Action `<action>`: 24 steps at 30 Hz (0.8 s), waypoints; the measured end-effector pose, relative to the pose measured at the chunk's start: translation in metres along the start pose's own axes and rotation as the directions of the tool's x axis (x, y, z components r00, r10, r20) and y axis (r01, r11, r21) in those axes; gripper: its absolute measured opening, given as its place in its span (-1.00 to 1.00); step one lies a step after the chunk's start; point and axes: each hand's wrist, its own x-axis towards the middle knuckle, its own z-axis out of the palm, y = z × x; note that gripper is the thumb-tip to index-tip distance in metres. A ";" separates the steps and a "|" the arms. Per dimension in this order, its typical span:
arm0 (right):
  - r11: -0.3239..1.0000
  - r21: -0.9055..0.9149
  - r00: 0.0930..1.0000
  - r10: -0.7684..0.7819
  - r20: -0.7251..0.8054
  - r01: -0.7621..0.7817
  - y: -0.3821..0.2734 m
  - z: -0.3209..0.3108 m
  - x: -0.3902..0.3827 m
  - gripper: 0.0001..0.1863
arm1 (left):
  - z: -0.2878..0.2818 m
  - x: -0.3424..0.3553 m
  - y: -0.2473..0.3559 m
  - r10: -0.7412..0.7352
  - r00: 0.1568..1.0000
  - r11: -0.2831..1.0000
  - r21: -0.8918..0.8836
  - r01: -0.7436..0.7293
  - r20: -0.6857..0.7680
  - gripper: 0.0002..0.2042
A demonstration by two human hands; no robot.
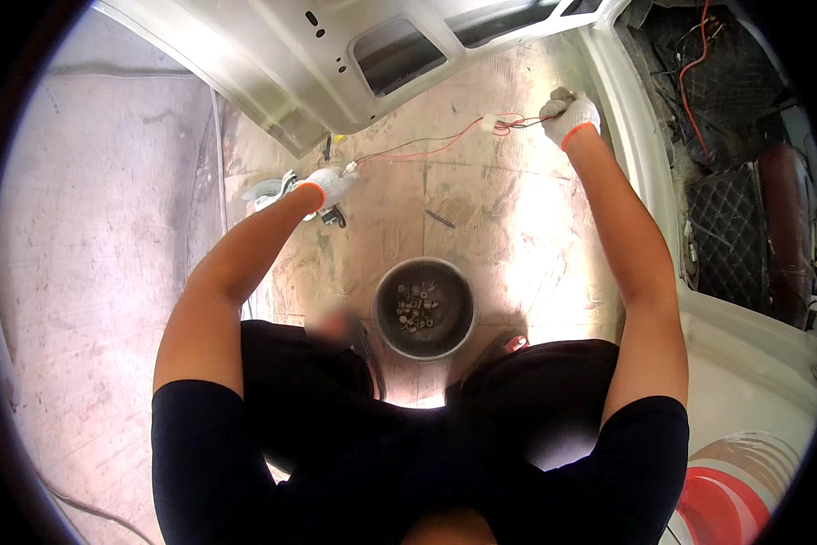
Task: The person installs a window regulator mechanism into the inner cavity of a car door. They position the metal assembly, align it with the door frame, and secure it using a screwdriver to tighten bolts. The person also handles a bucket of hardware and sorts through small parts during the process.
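A thin wire harness (426, 152) of red and dark wires stretches across the gap between my hands. My left hand (334, 185), in a white knit glove with an orange cuff, is closed on its left end, by a small pale connector (350, 168). My right hand (573, 116), gloved the same way, grips the bundled wires at the other end. Between them, nearer the right hand, a white tag or connector (488, 123) hangs on the wires. Beside my left wrist lies a white and grey part (272, 189), partly hidden, with a small black piece (334, 218) near it.
A dark round bowl (471, 311) holding nuts and bolts stands between my feet. A small dark strip (440, 218) lies on the floor. A pale vehicle door panel (326, 73) is overhead. The body opening with quilted black trim (724, 227) is at right, a red-and-white bucket (722, 500) at lower right.
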 end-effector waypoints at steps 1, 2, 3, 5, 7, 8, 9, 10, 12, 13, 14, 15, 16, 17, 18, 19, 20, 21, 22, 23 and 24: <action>1.000 0.010 1.000 0.025 -0.009 -0.025 0.005 0.004 -0.006 -0.60 | 0.005 0.003 -0.002 0.005 0.999 0.999 -0.032 -0.006 -0.035 -0.24; 0.998 0.019 0.998 0.052 -0.018 -0.051 0.009 0.009 -0.010 -0.59 | 0.013 0.008 -0.005 0.009 0.997 0.998 -0.063 -0.013 -0.072 -0.24; 0.987 -0.002 0.972 0.161 0.168 -0.163 0.006 -0.004 0.003 -0.59 | 0.016 0.013 -0.003 0.025 0.994 0.995 -0.091 -0.035 -0.107 -0.24; 0.938 -0.096 0.806 0.335 0.488 -0.332 -0.009 -0.054 0.044 -0.57 | 0.020 0.007 0.031 0.203 0.973 0.974 0.128 -0.189 -0.107 -0.40; 0.936 -0.316 0.983 0.179 0.048 -0.155 0.052 0.017 -0.045 -0.58 | 0.031 -0.005 0.016 0.252 0.966 0.912 0.347 -0.221 -0.048 -0.48; 0.924 -0.258 0.919 0.339 0.201 -0.284 0.049 0.010 -0.043 -0.57 | 0.026 -0.011 0.030 0.288 0.958 0.876 0.407 -0.260 -0.007 -0.47; 0.889 -0.212 0.822 0.456 0.340 -0.405 0.041 -0.005 -0.039 -0.57 | 0.008 -0.035 0.072 0.284 0.957 0.884 0.373 -0.283 0.052 -0.44; 0.890 -0.199 0.816 0.455 0.358 -0.409 0.045 -0.002 -0.043 -0.58 | 0.000 -0.058 0.094 0.250 0.963 0.902 0.337 -0.269 0.097 -0.40; 0.882 -0.182 0.788 0.471 0.397 -0.435 0.063 0.014 -0.060 -0.59 | 0.017 -0.069 0.093 0.439 0.880 0.886 0.252 -0.390 -0.180 -0.35; 0.891 -0.178 0.801 0.453 0.390 -0.417 0.067 0.020 -0.072 -0.61 | 0.021 -0.075 0.100 0.515 0.798 0.857 0.224 -0.465 -0.314 -0.33; 0.900 -0.175 0.814 0.436 0.384 -0.400 0.071 0.027 -0.083 -0.63 | 0.021 -0.079 0.105 0.647 0.669 0.754 0.183 -0.630 -0.365 -0.30; 0.912 -0.165 0.832 0.409 0.375 -0.375 0.073 0.030 -0.094 -0.65 | 0.012 -0.089 0.119 0.754 0.509 0.609 0.153 -0.778 -0.416 -0.27; 0.926 -0.164 0.863 0.376 0.338 -0.340 0.080 0.033 -0.100 -0.67 | 0.015 -0.097 0.132 0.642 0.603 0.663 -0.053 -0.747 -0.474 -0.28; 0.938 -0.164 0.890 0.342 0.301 -0.304 0.088 0.036 -0.105 -0.68 | 0.020 -0.105 0.145 0.516 0.696 0.677 -0.260 -0.689 -0.499 -0.29; 0.951 -0.162 0.919 0.298 0.259 -0.263 0.091 0.037 -0.107 -0.70 | 0.021 -0.111 0.154 0.392 0.780 0.646 -0.458 -0.611 -0.488 -0.29; 0.958 -0.167 0.933 0.270 0.236 -0.235 0.092 0.036 -0.107 -0.72 | 0.017 -0.114 0.158 0.387 0.816 0.670 -0.478 -0.568 -0.428 -0.33; 0.963 -0.173 0.946 0.242 0.214 -0.207 0.092 0.037 -0.103 -0.74 | 0.012 -0.116 0.161 0.381 0.849 0.693 -0.495 -0.525 -0.367 -0.36; 0.968 -0.179 0.958 0.212 0.193 -0.178 0.091 0.038 -0.099 -0.75 | 0.007 -0.118 0.165 0.374 0.876 0.716 -0.506 -0.481 -0.305 -0.39; 0.950 -0.240 0.953 0.248 0.177 -0.202 0.090 0.039 -0.091 -0.76 | 0.005 -0.120 0.165 0.402 0.847 0.698 -0.484 -0.529 -0.347 -0.43; 0.927 -0.299 0.947 0.281 0.158 -0.226 0.087 0.038 -0.081 -0.77 | 0.004 -0.123 0.163 0.430 0.816 0.678 -0.459 -0.575 -0.387 -0.48; 0.901 -0.357 0.941 0.311 0.135 -0.247 0.084 0.036 -0.075 -0.78 | 0.001 -0.125 0.163 0.458 0.780 0.654 -0.433 -0.620 -0.425 -0.52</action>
